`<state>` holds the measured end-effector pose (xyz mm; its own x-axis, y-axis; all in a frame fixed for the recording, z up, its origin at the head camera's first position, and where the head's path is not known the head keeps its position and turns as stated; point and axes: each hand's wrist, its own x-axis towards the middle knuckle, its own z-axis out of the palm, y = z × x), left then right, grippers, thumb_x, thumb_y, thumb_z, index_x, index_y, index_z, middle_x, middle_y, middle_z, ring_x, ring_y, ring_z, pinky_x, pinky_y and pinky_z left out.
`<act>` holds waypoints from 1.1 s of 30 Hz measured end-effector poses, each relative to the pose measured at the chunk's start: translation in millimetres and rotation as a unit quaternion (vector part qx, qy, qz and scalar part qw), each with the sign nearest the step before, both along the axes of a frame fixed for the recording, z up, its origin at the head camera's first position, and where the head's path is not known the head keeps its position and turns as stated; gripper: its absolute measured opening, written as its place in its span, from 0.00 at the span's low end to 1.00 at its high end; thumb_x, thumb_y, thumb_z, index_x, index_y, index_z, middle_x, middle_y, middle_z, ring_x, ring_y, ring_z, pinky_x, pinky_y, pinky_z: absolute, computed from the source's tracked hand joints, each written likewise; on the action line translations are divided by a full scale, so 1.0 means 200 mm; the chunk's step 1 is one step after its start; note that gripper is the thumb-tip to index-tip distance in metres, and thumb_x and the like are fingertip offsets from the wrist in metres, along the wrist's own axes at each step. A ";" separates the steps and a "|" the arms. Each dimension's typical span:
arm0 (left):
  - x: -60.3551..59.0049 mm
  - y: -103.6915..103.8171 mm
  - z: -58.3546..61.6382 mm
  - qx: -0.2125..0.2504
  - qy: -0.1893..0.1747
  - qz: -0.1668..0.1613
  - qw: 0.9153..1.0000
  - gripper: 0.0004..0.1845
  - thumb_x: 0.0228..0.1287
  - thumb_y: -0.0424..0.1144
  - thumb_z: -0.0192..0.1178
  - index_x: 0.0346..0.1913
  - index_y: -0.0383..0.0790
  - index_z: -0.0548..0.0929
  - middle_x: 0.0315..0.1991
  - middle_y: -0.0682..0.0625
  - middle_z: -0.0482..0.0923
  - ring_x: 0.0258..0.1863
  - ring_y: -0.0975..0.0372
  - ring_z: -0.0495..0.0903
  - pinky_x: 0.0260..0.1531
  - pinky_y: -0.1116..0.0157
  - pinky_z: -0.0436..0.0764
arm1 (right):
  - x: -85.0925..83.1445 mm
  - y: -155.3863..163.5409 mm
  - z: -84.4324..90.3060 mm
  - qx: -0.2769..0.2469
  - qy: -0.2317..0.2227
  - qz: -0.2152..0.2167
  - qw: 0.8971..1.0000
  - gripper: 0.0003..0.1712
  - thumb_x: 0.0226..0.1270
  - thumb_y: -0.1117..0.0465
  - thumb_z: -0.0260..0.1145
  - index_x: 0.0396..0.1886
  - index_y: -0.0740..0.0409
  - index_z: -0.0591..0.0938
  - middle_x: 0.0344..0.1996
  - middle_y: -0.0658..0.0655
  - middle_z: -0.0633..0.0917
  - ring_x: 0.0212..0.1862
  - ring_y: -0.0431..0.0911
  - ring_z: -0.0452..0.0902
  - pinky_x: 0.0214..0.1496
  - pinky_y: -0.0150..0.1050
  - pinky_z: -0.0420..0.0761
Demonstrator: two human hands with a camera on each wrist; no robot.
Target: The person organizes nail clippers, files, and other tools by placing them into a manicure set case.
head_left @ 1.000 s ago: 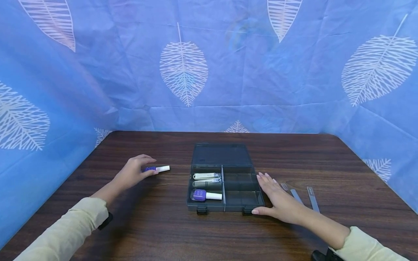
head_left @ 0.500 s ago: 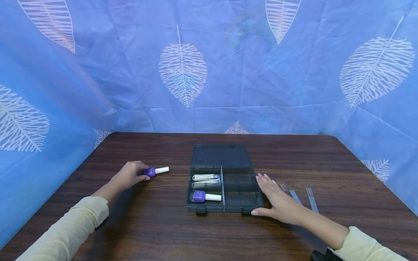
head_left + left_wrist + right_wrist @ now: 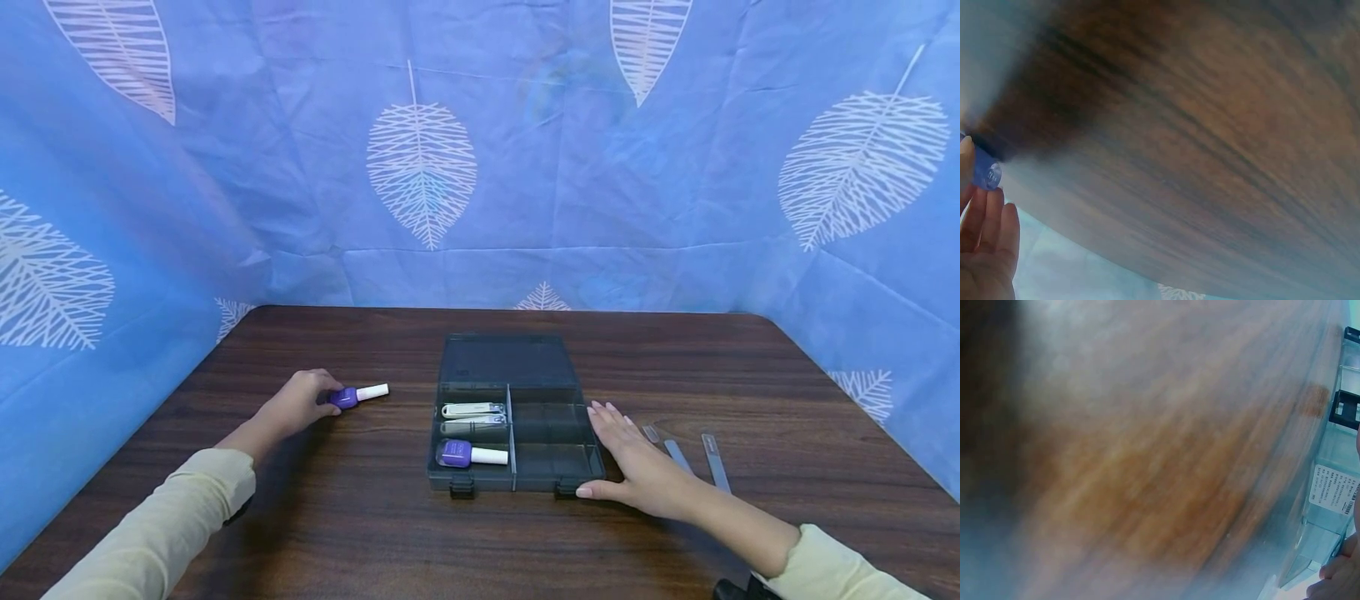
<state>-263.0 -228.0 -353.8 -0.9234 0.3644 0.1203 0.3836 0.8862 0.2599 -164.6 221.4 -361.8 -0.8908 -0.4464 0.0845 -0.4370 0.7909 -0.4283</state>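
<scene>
While the right hand (image 3: 643, 472) lies flat with straight fingers against the right wall of the open case (image 3: 558, 477), steadying it at about 5 o'clock on the counter (image 3: 352, 517), the left hand (image 3: 296, 405) at 9 o'clock curls its fingers round the purple end of a polish bottle (image 3: 358, 394) lying on its side, white cap pointing toward the case. The left wrist view shows fingertips (image 3: 988, 215) touching the purple glass. The step in hand looks like the pickup of that bottle; judged from the layout, the next move calls for a firm pinch, a lift and a carry right to the case, well apart from it. Inside, the left compartment holds a second bottle (image 3: 471, 453) nearest, with two clippers (image 3: 472, 417) behind it; the right compartment looks bare. Two files (image 3: 697, 454) lie just beyond the right hand. Farther off, dark wood runs to a blue leaf-print cloth (image 3: 480, 167) at 12 o'clock.
</scene>
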 end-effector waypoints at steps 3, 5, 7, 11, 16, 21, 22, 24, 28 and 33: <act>0.00 0.00 0.00 0.001 -0.001 -0.010 1.000 0.14 0.53 0.29 0.65 0.43 0.26 0.82 0.40 0.37 0.81 0.42 0.48 0.81 0.47 0.52 0.79 | 0.00 0.00 0.00 -0.001 0.001 -0.001 1.000 0.59 0.53 0.34 0.63 0.70 0.70 0.53 0.70 0.71 0.53 0.71 0.66 0.43 0.67 0.65 0.50; 0.00 0.00 0.00 0.004 0.003 -0.017 1.000 0.13 0.55 0.28 0.64 0.43 0.25 0.82 0.40 0.36 0.81 0.42 0.48 0.81 0.46 0.52 0.79 | 0.00 0.00 0.00 -0.002 0.002 -0.002 1.000 0.59 0.53 0.34 0.63 0.70 0.70 0.53 0.70 0.71 0.53 0.71 0.66 0.43 0.67 0.65 0.50; 0.00 -0.01 0.00 0.007 0.008 -0.025 1.000 0.12 0.56 0.28 0.63 0.43 0.24 0.82 0.40 0.35 0.81 0.42 0.47 0.81 0.45 0.52 0.80 | 0.00 0.00 0.00 -0.003 0.001 -0.003 1.000 0.59 0.53 0.34 0.63 0.70 0.70 0.52 0.70 0.71 0.53 0.72 0.66 0.43 0.67 0.65 0.50; 0.01 -0.01 -0.01 0.015 0.016 -0.035 0.999 0.11 0.58 0.27 0.60 0.43 0.22 0.81 0.40 0.34 0.81 0.42 0.46 0.81 0.43 0.52 0.80 | 0.00 0.00 0.00 -0.003 0.000 -0.004 1.000 0.59 0.53 0.34 0.63 0.70 0.70 0.52 0.71 0.70 0.52 0.72 0.66 0.43 0.67 0.65 0.50; 0.03 0.00 0.00 0.028 -0.002 -0.021 0.999 0.12 0.62 0.27 0.55 0.46 0.21 0.79 0.43 0.31 0.79 0.44 0.45 0.80 0.45 0.50 0.79 | 0.00 0.01 0.00 0.001 0.004 -0.004 1.000 0.58 0.53 0.34 0.62 0.70 0.70 0.53 0.70 0.70 0.53 0.72 0.66 0.44 0.67 0.65 0.50; 0.04 0.01 0.00 0.033 -0.014 -0.016 0.999 0.12 0.64 0.25 0.52 0.47 0.21 0.77 0.45 0.30 0.78 0.44 0.45 0.80 0.44 0.50 0.79 | 0.01 0.00 0.00 0.000 0.004 -0.003 1.000 0.58 0.54 0.34 0.63 0.70 0.70 0.53 0.70 0.70 0.53 0.72 0.66 0.43 0.67 0.65 0.50; 0.04 0.01 -0.01 0.034 -0.013 -0.017 0.999 0.11 0.64 0.25 0.52 0.46 0.20 0.77 0.44 0.30 0.78 0.44 0.45 0.80 0.44 0.50 0.79 | 0.01 0.00 0.00 -0.001 0.003 -0.004 1.000 0.58 0.53 0.34 0.63 0.70 0.69 0.53 0.71 0.70 0.53 0.72 0.66 0.43 0.67 0.65 0.50; 0.05 0.01 0.00 0.035 -0.014 -0.018 0.999 0.11 0.64 0.25 0.51 0.46 0.20 0.78 0.44 0.30 0.79 0.43 0.46 0.80 0.44 0.50 0.79 | 0.01 0.00 0.00 0.001 0.003 -0.004 1.000 0.58 0.53 0.34 0.63 0.70 0.69 0.52 0.71 0.70 0.52 0.72 0.66 0.43 0.67 0.65 0.50; 0.06 0.02 0.00 0.048 -0.017 -0.020 0.998 0.11 0.65 0.25 0.51 0.46 0.21 0.78 0.43 0.31 0.79 0.40 0.50 0.81 0.40 0.54 0.81 | 0.00 0.00 0.00 0.005 0.001 -0.006 1.000 0.59 0.53 0.34 0.63 0.71 0.69 0.52 0.71 0.69 0.52 0.72 0.65 0.43 0.67 0.64 0.50; 0.09 0.04 0.02 0.070 -0.026 -0.026 0.997 0.12 0.66 0.26 0.50 0.47 0.22 0.77 0.42 0.33 0.80 0.35 0.56 0.79 0.33 0.61 0.80 | 0.00 0.00 0.00 0.008 -0.001 -0.009 1.000 0.59 0.53 0.33 0.62 0.71 0.69 0.52 0.71 0.69 0.52 0.72 0.65 0.43 0.67 0.64 0.50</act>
<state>-245.9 -219.3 -349.8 -0.9102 0.3946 0.1258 0.4106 0.8196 0.3995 -164.2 221.0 -361.3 -0.8989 -0.4317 0.0745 -0.4214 0.8057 -0.4163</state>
